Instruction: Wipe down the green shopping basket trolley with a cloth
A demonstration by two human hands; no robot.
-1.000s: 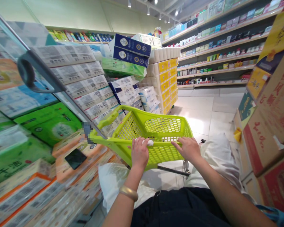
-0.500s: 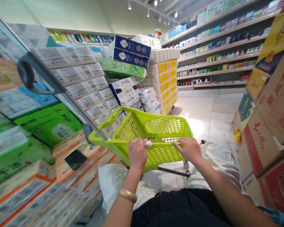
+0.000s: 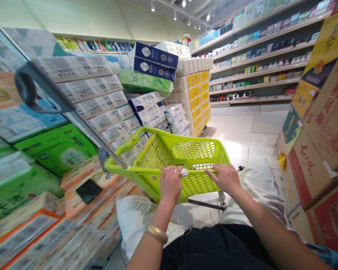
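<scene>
A lime-green shopping cart (image 3: 146,178) with a perforated plastic basket stands sideways before me. My left hand (image 3: 171,183) is closed at the basket's near rim, with a small crumpled white tissue or cloth (image 3: 183,172) poking out past the fingers. Further right, my right hand (image 3: 227,178) rests on the same rim near the basket's end, its fingers curled over the edge and its thumb along the side. The cart's grey handle (image 3: 42,90) rises at the upper left. A gold bangle (image 3: 156,233) circles my left wrist.
Stacked tissue packs (image 3: 87,80) crowd the left, and a dark phone (image 3: 88,191) lies on an orange pack. Cardboard cartons (image 3: 321,150) line the right. Shelves of products (image 3: 259,56) stand at the back beyond the tiled floor (image 3: 236,129).
My left hand has slid a little to the right along the rim with the white tissue. My right hand has stayed in place on the rim.
</scene>
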